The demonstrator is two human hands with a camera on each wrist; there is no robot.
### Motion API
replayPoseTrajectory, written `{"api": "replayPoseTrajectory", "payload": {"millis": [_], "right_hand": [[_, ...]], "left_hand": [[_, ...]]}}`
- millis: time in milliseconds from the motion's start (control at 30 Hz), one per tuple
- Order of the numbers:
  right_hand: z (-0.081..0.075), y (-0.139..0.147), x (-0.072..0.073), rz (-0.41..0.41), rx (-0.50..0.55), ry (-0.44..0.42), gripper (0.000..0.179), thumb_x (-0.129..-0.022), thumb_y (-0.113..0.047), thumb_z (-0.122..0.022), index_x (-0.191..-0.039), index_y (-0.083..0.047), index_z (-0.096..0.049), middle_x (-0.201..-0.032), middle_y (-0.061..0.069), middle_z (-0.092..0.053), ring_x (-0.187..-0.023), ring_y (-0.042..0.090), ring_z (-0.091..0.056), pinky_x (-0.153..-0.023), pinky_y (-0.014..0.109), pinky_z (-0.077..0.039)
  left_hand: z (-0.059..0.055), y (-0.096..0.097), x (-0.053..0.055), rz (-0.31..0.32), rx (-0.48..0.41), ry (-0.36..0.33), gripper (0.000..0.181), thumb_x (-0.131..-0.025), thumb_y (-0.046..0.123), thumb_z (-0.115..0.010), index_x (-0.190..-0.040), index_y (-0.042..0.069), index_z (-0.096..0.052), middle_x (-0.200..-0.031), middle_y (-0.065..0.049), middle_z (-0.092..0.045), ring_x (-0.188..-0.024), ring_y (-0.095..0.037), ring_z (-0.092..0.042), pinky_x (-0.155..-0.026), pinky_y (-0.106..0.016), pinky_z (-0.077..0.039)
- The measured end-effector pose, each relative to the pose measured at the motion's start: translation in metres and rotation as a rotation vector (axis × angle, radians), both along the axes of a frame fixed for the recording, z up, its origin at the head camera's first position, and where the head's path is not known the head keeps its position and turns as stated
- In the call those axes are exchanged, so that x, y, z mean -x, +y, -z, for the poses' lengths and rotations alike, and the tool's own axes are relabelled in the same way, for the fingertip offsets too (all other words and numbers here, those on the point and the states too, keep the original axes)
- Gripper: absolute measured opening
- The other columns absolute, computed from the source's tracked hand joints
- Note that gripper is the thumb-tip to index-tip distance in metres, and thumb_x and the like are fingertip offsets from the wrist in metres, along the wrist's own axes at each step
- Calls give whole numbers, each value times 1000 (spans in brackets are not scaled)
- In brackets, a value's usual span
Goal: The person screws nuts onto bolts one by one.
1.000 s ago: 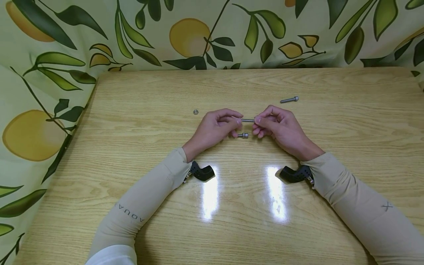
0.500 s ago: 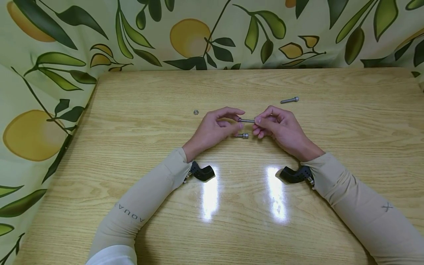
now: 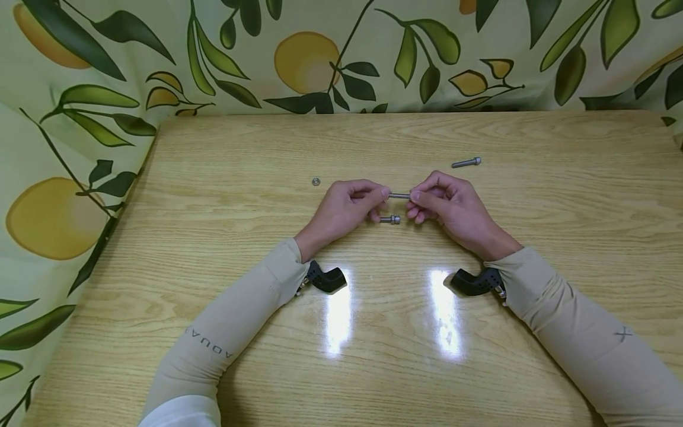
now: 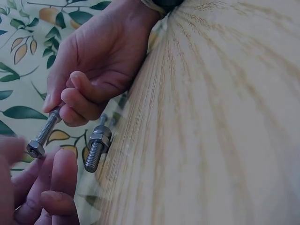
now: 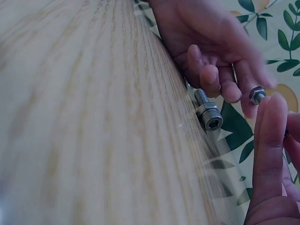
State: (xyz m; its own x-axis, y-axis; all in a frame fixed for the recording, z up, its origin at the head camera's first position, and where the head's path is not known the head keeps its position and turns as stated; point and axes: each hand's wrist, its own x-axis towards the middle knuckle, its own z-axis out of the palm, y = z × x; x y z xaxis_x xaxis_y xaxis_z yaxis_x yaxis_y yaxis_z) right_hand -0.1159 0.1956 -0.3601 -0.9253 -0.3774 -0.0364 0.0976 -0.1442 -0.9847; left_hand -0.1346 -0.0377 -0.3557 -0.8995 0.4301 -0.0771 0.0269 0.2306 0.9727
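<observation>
One bolt (image 3: 399, 196) sits pinched in right fingers (image 3: 427, 198); left fingers (image 3: 373, 199), hold unclear, flank its nine-o'clock nut (image 4: 35, 149), which overspinning could drop.

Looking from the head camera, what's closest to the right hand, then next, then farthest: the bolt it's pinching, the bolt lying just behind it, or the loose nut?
Nearest to the right hand first:
1. Pinched bolt: held, sticking out left.
2. Lying bolt: just behind the hand.
3. Loose nut: away left, beyond the left hand.
</observation>
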Motion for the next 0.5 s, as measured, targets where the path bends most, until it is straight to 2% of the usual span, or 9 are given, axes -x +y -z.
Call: {"api": "replayPoseTrajectory", "payload": {"millis": [67,200,367,500], "right_hand": [[0,0,0,-1,5,1,16,-96,-13,-61,-102,1,-58,-95,12,-70,-81,13,-70,-69,24,-57],[1,0,0,4,6,2,16,-96,-13,-61,-102,1,-57,-95,12,-69,-81,14,-70,-69,24,-57],[0,-1,0,12,-5,-2,16,-96,-14,-61,-102,1,-57,-96,12,-70,-81,13,-70,-69,24,-57],[0,-1,0,11,-8,-3,17,-96,-15,-61,-102,1,-57,-96,12,-69,-81,13,-70,-69,24,-57]], "left_hand": [[0,0,0,7,-2,3,28,-93,34,-66,-114,16,-69,-97,-2,-74,-71,-18,-69,-61,-23,-51],[-1,0,0,16,-23,5,34,-91,32,-69,-121,17,-66,-103,-1,-72,-73,-19,-69,-63,-24,-50],[-1,0,0,14,-14,1,28,-93,35,-65,-113,15,-69,-96,-3,-74,-75,-18,-70,-67,-26,-54],[0,0,0,25,-50,13,35,-91,29,-69,-122,15,-64,-105,-2,-70,-78,-18,-71,-67,-26,-53]]}}
